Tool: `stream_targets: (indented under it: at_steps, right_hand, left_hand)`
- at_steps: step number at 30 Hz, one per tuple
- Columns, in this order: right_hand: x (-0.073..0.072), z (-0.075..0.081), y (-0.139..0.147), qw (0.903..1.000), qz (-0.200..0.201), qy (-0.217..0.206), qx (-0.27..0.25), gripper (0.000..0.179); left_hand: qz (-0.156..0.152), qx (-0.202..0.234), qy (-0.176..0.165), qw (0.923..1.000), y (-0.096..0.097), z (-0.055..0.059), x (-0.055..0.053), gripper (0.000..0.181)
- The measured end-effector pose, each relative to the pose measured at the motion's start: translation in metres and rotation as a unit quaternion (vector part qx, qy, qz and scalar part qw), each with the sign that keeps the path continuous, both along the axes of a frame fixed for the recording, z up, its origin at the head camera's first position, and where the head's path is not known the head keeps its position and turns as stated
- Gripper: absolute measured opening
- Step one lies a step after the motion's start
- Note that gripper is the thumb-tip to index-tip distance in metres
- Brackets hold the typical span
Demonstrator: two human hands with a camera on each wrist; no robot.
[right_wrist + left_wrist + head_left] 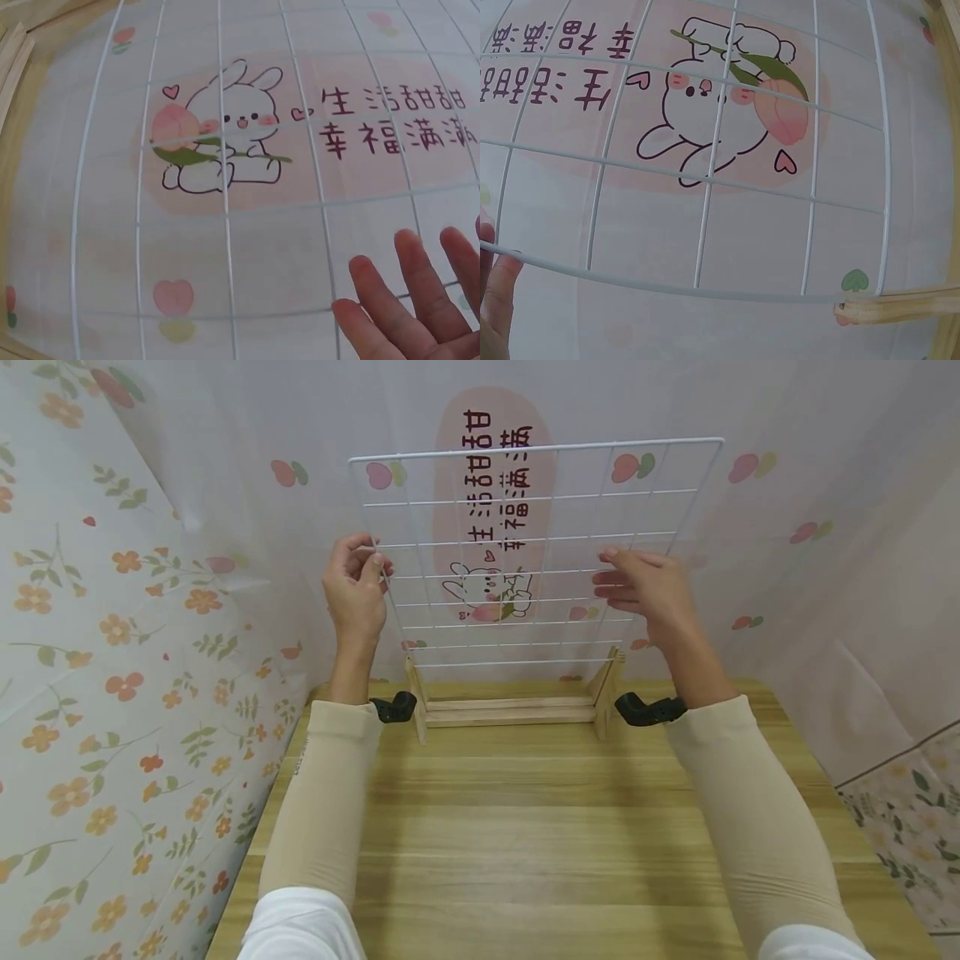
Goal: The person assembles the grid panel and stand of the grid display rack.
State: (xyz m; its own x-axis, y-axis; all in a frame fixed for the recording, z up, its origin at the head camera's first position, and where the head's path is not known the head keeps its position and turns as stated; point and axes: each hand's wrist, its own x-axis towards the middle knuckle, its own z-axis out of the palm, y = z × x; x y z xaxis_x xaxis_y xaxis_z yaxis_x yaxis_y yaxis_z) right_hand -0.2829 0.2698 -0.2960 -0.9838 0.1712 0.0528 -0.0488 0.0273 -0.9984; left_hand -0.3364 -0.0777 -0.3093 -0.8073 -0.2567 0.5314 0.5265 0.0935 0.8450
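A white wire grid panel (536, 449) stands upright, leaning, above a pale wooden stand (510, 712) made of two side uprights joined by crossbars. My left hand (356, 589) pinches the panel's left edge wire between thumb and fingers; in the left wrist view only the fingertips (499, 289) show at that wire. The panel's lower left corner meets the tip of a wooden upright (900, 305). At the panel's right side, my right hand (652, 589) has its fingers extended beside the wires. The right wrist view shows those fingers (409, 292) straight and spread, gripping nothing.
The stand sits at the back of a wood-grain table (525, 827). Behind it hangs a white sheet (675, 635) printed with a rabbit, writing and fruit shapes. A floral curtain (135, 735) closes the left side. Black wrist mounts (648, 710) protrude inward near the uprights.
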Motion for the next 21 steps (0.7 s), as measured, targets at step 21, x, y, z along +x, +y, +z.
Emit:
stream_targets:
  at_steps: [21]
  right_hand:
    - [0.006,0.012,0.028,0.9750,-0.194,0.102,-0.038,0.025]
  left_hand:
    - [-0.005,0.003,-0.005,1.0000,0.000,0.001,0.002,0.014]
